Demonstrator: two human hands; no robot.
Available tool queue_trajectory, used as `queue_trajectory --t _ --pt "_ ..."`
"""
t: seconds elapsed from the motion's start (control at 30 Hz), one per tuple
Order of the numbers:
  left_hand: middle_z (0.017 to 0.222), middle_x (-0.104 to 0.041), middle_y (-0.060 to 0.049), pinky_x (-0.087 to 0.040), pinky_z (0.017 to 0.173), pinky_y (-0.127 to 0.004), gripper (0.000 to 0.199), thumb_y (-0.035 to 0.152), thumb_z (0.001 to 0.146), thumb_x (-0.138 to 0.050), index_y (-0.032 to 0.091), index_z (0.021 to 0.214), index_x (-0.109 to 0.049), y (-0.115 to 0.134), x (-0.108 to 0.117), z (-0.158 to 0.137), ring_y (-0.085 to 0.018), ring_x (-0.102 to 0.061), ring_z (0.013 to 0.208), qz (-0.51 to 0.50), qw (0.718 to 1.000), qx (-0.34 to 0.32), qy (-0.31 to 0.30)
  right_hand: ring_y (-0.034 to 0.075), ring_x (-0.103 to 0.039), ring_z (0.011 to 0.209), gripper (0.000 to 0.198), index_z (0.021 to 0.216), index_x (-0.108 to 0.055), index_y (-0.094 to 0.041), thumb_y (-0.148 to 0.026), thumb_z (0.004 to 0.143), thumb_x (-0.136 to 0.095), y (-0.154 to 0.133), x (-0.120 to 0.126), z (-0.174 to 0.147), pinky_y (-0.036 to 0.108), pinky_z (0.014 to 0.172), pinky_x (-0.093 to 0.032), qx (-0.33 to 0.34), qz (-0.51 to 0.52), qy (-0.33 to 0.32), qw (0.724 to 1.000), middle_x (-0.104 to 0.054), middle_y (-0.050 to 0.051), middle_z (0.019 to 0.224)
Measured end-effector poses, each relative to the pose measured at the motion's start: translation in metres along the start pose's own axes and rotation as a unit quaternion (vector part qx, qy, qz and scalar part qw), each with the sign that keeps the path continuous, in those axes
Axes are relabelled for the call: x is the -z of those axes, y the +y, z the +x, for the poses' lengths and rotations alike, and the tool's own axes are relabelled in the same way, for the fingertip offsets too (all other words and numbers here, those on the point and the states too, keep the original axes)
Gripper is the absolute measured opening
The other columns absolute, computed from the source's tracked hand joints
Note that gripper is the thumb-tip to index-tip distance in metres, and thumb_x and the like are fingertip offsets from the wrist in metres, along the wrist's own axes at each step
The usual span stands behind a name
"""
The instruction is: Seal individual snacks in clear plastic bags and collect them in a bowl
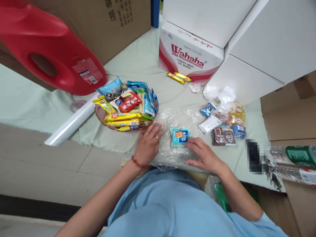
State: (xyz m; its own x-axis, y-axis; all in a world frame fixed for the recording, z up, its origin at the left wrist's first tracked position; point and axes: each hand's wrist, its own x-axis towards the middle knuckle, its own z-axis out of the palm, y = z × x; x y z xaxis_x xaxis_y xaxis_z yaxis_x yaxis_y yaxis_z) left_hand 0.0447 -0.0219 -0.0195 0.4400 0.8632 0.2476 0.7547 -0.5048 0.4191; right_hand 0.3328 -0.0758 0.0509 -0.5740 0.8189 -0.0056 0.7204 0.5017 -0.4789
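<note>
A light-blue snack packet (179, 136) lies flat on a sheet of clear plastic film (170, 154) in front of me. My left hand (149, 141) rests palm down at the film's left edge, fingers stretched out and holding nothing. From the right, my right hand (203, 154) reaches over the film with its fingers apart; the fingertips are at the packet's lower right corner, and whether they touch it I cannot tell. Just beyond my left hand stands a round basket (100, 115) heaped with snack packets, among them a red one (127, 100) and several yellow ones.
Several loose snacks, including a brown cocoa packet (218, 136), lie to the right. Behind are a Wahaba carton (190, 54) and crumpled clear plastic (223, 97). On the left are a film roll (71, 120) and a big red jug (56, 49). Bottles (293, 154) lie far right.
</note>
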Motion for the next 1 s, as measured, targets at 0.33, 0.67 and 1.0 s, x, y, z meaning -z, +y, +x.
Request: queue_trajectory --t 0.33,0.67,1.0 --pt "0.149 -0.06 -0.007 -0.025 0.127 -0.056 0.057 0.011 0.079 -0.05 0.025 0.132 -0.064 -0.019 0.032 -0.032 -0.024 -0.049 0.144 -0.082 0.974 -0.164 -0.132 0.027 -0.06 0.117 0.022 0.108 -0.074 -0.028 -0.019 0.098 -0.056 0.005 -0.032 -0.041 0.045 0.095 -0.057 -0.011 -0.016 0.088 0.996 -0.066 0.01 0.127" --pt "0.094 -0.074 -0.008 -0.052 0.092 -0.041 0.024 0.029 0.1 -0.046 0.022 0.091 -0.067 -0.002 0.006 -0.02 -0.023 -0.067 0.1 -0.091 0.989 0.08 0.089 0.019 -0.067 0.088 0.026 0.108 -0.074 -0.022 -0.034 0.104 -0.051 0.051 0.031 0.071 0.026 0.076 -0.045 -0.059 -0.054 -0.022 0.997 -0.071 0.008 0.098" --pt "0.09 -0.07 -0.005 -0.048 0.087 -0.041 0.024 0.014 0.089 -0.061 0.026 0.11 -0.063 0.041 0.021 -0.07 -0.024 -0.065 0.094 0.026 0.967 -0.053 0.247 0.018 -0.063 0.079 0.017 0.102 -0.068 -0.021 -0.027 0.101 -0.052 0.068 0.0 0.095 0.024 0.071 -0.037 -0.128 -0.017 -0.044 0.991 -0.072 0.004 0.087"
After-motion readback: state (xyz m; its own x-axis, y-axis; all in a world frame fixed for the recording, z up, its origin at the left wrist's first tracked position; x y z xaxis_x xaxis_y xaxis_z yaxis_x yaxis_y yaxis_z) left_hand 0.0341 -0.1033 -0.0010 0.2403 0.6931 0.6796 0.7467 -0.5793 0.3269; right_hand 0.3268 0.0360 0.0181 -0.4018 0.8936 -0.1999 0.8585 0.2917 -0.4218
